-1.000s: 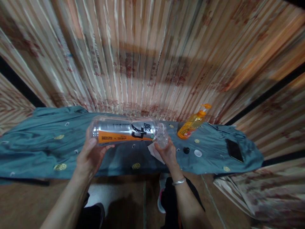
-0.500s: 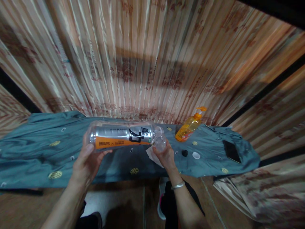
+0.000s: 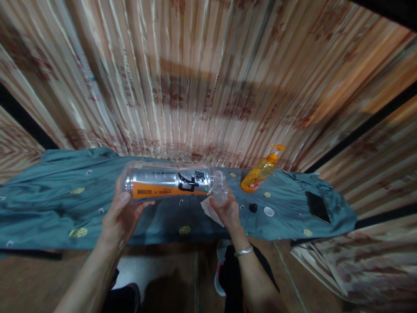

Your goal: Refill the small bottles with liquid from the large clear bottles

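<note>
A large clear bottle point(image 3: 169, 181) with a silver and orange label lies sideways in the air above the cloth. My left hand point(image 3: 125, 213) is wrapped round its base end. At its neck end, my right hand point(image 3: 226, 208) grips a small clear plastic piece point(image 3: 220, 188), possibly a small bottle or cup, that touches the big bottle's mouth. Whether the two are joined cannot be made out. A silver bracelet point(image 3: 243, 251) circles my right wrist. Below and beside that hand a white tissue point(image 3: 211, 211) lies on the cloth.
A blue-green patterned cloth point(image 3: 156, 230) covers the table. To the right stand an orange pump bottle point(image 3: 259, 176), a black cap point(image 3: 253, 208), a white disc point(image 3: 269, 211) and a dark phone point(image 3: 317, 207). Behind hangs a striped curtain point(image 3: 195, 87).
The view has shifted slightly. Both hands keep their hold, and the large bottle shows a marginally different position, with its label a little further right and up.
</note>
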{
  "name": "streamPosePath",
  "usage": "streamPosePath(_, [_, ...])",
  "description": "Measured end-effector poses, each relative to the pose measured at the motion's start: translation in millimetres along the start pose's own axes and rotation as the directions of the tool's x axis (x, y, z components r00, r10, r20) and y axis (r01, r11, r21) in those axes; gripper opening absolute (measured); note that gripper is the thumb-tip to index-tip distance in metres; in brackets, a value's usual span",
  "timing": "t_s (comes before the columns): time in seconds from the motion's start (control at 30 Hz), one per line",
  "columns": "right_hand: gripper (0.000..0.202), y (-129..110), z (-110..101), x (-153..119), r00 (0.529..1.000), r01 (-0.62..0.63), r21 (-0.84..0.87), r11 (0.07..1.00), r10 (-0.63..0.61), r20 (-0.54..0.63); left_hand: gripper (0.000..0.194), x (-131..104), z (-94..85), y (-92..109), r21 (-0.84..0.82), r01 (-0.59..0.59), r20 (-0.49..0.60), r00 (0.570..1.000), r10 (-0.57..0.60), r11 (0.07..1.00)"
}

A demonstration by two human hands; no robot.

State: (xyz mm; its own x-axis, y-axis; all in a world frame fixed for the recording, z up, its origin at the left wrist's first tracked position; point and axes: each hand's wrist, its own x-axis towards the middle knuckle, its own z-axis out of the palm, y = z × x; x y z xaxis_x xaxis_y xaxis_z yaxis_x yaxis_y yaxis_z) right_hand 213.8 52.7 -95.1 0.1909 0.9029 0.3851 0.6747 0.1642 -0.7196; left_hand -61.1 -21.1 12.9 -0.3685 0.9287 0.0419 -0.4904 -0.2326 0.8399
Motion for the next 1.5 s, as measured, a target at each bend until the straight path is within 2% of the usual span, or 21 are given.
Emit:
streamPosePath(0.37, [0.067,-1,-1,0,1.000,-0.014,0.027,1.000,0.014,0.011,0.075,2,-6.2,-4,-0.005,-0.045,0.096,0.994,0.045,0.999])
streamPosePath(0.57, [0.066,0,-1,0,1.000,-0.001,-0.002,1.000,0.001,0.007,0.074,2,-6.9,-4,-0.017,-0.025,0.066,0.997,0.026,1.000])
streamPosePath(0.77, [0.066,1,-2,0,1.000,0.000,-0.001,1.000,0.000,0.009,0.066,5,-13.5,-9,-0.032,-0.048,0.137,0.989,0.052,0.998])
streamPosePath(1.03, [0.065,-1,-2,0,1.000,-0.012,-0.006,1.000,0.012,0.014,0.070,5,-11.8,-8,-0.024,-0.043,0.097,0.994,0.045,0.999])
streamPosePath(1.23, [0.064,-1,-2,-1,1.000,-0.010,-0.010,1.000,0.010,0.004,0.065,5,-12.6,-9,-0.008,-0.057,0.129,0.990,0.057,0.998])
streamPosePath(1.5, [0.061,-4,-5,0,1.000,0.004,0.010,1.000,-0.004,0.018,0.068,6,-11.6,-9,-0.038,-0.040,0.101,0.994,0.044,0.998])
